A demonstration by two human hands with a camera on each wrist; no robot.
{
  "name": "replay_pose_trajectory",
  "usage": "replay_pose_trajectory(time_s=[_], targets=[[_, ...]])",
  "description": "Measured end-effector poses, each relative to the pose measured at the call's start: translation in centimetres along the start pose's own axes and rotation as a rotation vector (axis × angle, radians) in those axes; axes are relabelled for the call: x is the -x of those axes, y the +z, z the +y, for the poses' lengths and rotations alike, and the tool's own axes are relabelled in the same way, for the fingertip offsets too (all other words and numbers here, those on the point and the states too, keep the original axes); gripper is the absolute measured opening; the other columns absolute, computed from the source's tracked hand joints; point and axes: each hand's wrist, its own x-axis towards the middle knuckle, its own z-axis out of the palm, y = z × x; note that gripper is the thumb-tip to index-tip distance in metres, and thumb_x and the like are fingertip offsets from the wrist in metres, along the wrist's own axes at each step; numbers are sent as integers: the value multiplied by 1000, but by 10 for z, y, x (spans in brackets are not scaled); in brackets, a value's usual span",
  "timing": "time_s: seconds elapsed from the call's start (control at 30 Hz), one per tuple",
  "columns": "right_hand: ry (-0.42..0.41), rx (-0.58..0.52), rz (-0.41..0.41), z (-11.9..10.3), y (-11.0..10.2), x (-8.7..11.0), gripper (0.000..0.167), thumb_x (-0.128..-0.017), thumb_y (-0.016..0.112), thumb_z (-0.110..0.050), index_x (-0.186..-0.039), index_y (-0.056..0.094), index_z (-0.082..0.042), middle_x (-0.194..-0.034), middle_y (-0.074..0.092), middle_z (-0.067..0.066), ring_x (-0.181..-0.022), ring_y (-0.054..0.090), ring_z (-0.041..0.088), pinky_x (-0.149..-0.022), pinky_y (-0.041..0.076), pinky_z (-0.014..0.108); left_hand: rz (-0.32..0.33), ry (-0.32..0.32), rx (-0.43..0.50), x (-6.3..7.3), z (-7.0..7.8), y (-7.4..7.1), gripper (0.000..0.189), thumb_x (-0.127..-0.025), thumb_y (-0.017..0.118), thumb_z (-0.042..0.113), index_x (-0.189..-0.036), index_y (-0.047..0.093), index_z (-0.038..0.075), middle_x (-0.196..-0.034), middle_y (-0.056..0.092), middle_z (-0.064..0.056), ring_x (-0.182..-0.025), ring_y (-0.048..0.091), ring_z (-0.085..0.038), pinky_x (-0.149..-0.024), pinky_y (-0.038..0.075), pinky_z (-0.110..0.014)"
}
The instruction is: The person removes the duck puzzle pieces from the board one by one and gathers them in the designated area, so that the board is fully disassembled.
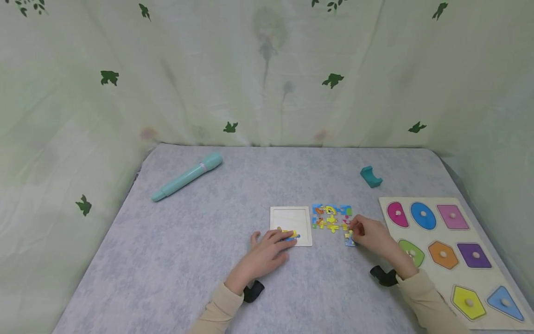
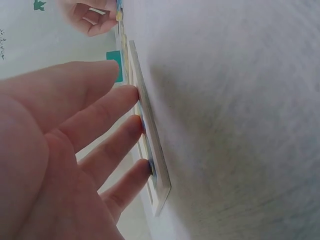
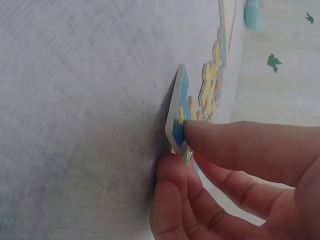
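In the head view, a square white puzzle tray (image 1: pixel 308 215) lies at the middle of the table. My left hand (image 1: pixel 263 255) rests its fingertips on its lower part, over blue and yellow puzzle pieces (image 1: pixel 297 234) they partly cover. The left wrist view shows those fingers (image 2: pixel 107 120) nearly straight and spread at the tray's edge. Right of the tray lies a joined patch of colourful puzzle pieces (image 1: pixel 331 221). At its lower right corner my right hand (image 1: pixel 375 237) pinches a blue puzzle piece (image 3: pixel 179 107) between thumb and fingers, tilted close over the tabletop in the right wrist view.
On the right lies a large shape board (image 1: pixel 448 276) with knobbed coloured shapes, partly under the right forearm. A teal curved block (image 1: pixel 370 177) sits behind it. A mint pen-shaped stick (image 1: pixel 187 178) lies at the back left. A pale curtain hangs behind the table.
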Motion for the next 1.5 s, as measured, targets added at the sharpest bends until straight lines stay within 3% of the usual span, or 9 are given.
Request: replay_pose_trajectory(time_s=[0.3,0.47,0.7,0.93,1.07,1.5], targets=[[31,40,2,-7,3,-2,18,-79,71,5,-88,56,-1,-74,51,3,-70,47,18,-61,42,31,11,-3,-6,2,-2,0,37,-99,55,25,-134,57,17,-147,40,0,-137,29,-26,-99,12,-65],[33,34,-3,-7,3,-4,20,-77,72,6,-87,56,-2,-75,51,3,-70,48,19,-63,44,32,51,14,15,7,-8,-3,35,-98,56,22,-132,59,15,-145,43,-3,-137,29,-27,-99,13,-65],[-90,-86,6,-21,11,-9,15,-82,71,2,-88,58,-2,-76,52,1,-71,48,17,-60,42,27,65,-4,25,18,-19,-10,35,-97,57,19,-131,60,12,-146,42,-8,-136,32,-29,-99,15,-66],[-279,-176,-66,-53,41,-28,14,-83,68,5,-91,60,-3,-84,57,1,-77,52,15,-67,47,28,69,17,31,18,-23,-10,34,-97,58,19,-130,61,11,-146,42,-8,-135,34,-26,-99,16,-67],[-341,-197,-89,-67,56,-37,17,-83,67,5,-96,61,-3,-91,59,4,-79,53,15,-70,47,29,65,3,38,17,-23,-10,34,-98,57,19,-131,61,12,-147,41,-5,-135,34,-24,-99,15,-67],[-322,-182,-109,-86,70,-41,21,-82,66,6,-101,62,-1,-96,59,5,-81,54,17,-74,47,30,63,-27,38,17,-19,-8,33,-97,57,18,-130,62,13,-144,44,-6,-134,34,-26,-100,16,-66]])
